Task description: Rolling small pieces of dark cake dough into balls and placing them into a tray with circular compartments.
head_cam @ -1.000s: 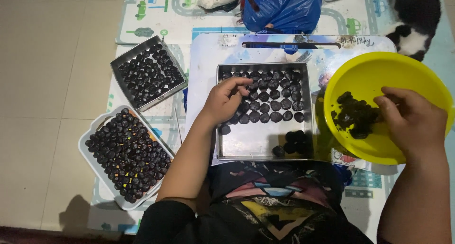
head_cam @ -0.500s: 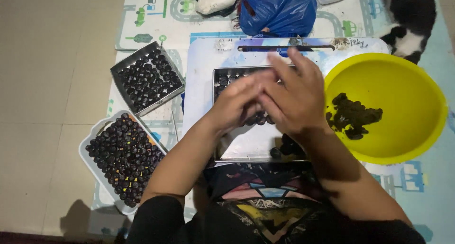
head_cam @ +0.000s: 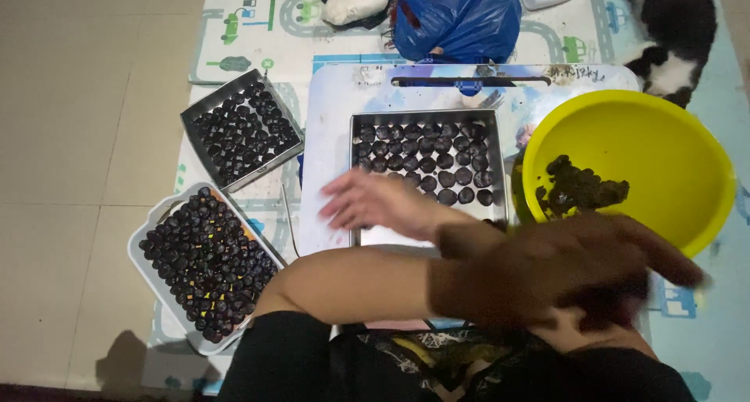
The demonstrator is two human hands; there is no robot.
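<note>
A white tray and a dark tray of dark balls lie left. Beyond the worktop sits a blue bag. The left hand, fingers spread and holding nothing, has moved to the middle tray's near-left edge. The right hand, blurred, grip unclear, has dropped below the yellow bowl.

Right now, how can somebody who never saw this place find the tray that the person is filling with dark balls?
Start at the big yellow bowl on the right and look just left of it, on the white board. There lies a square metal tray, its far half covered with rows of dark balls. Unlike the two full trays on the floor mat, its near half is bare metal, and it is the one next to the left hand.
</note>
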